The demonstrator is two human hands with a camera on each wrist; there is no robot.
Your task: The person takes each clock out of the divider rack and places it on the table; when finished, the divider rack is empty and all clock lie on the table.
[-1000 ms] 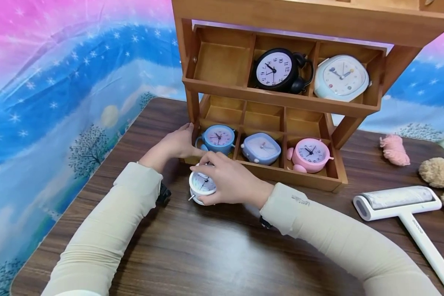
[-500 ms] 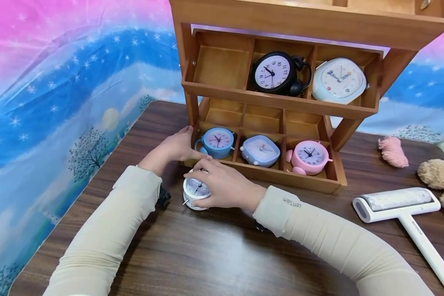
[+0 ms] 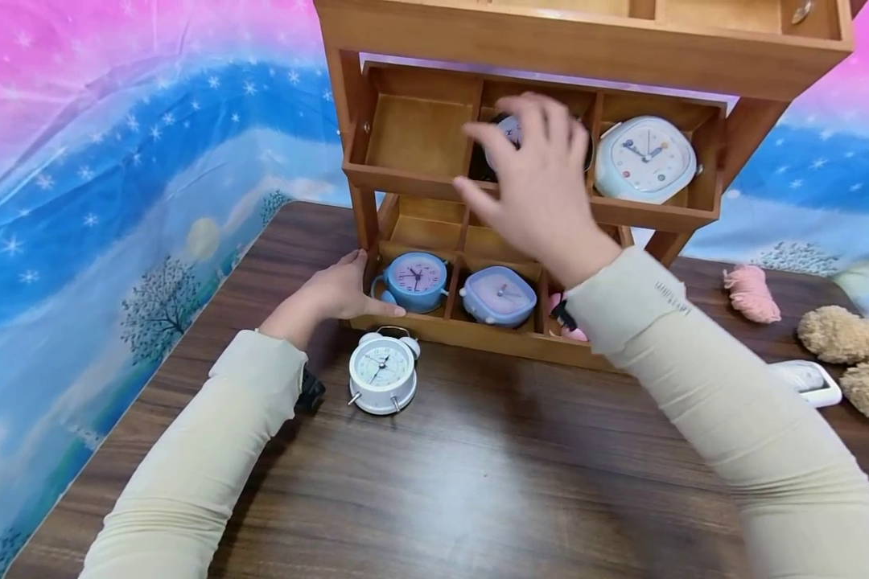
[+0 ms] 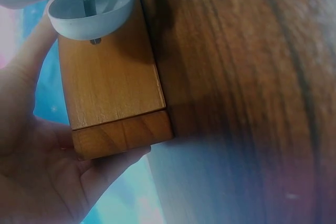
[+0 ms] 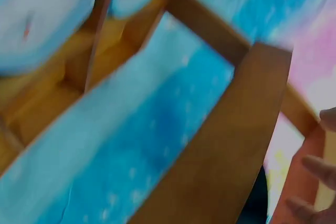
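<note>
My left hand point(image 3: 329, 291) holds the front left corner of the wooden shelf's point(image 3: 492, 344) bottom tray, thumb along the front, fingers on the side. In the left wrist view, the hand point(image 4: 42, 166) wraps around the tray's end. A white twin-bell alarm clock point(image 3: 382, 366) lies face up on the table before that corner. My right hand point(image 3: 539, 181), fingers spread and apart, is raised before the middle tier, covering most of a black alarm clock point(image 3: 508, 129). In the bottom tray lie a round blue clock point(image 3: 416, 277), a squarish blue clock point(image 3: 498, 293) and a mostly hidden pink clock point(image 3: 576, 333).
A pale blue clock point(image 3: 648, 159) sits in the middle tier's right compartment; the left compartment point(image 3: 420, 133) shows bare wood. Right of the shelf lie pink yarn point(image 3: 750, 293), fluffy brown balls point(image 3: 843, 336) and a white roller tool point(image 3: 807, 382), partly behind my right arm.
My right hand has let go of the white alarm clock and moved up and right to the middle tier. The clock stays on the table. The left hand keeps its hold.
</note>
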